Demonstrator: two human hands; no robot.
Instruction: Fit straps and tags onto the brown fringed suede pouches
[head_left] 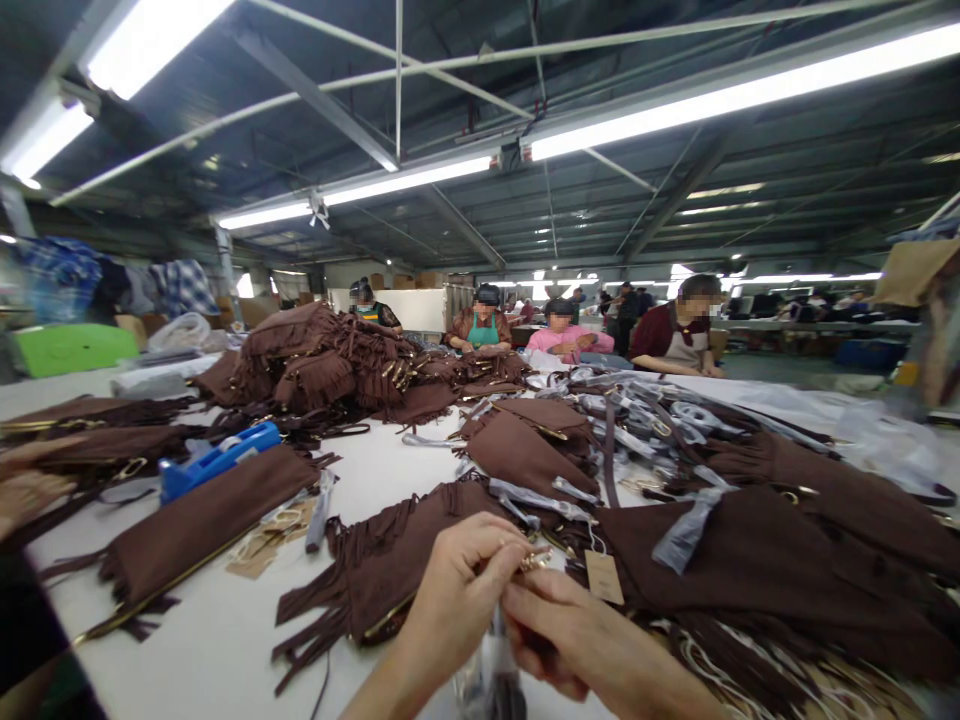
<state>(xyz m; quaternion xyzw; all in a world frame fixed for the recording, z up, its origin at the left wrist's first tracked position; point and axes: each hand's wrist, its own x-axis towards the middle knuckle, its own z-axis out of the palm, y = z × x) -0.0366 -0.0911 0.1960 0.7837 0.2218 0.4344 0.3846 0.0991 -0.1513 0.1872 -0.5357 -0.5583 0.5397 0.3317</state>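
Small gold-toned hardware (535,560) is pinched at the fingertips of the left hand (471,565) and right hand (559,622), over the near edge of the tabletop (367,478). Both hands about equally near; hardware's long axis can't be told. Plastic-wrapped piece (491,675) is seen below. Fringed brown bag (420,530) is laid just left, slanted from near-left toward far-right.

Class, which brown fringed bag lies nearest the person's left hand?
The fringed bag that the left hand partly overlaps in view; the other bags, including the one beside the blue tape dispenser, lie farther from that hand.
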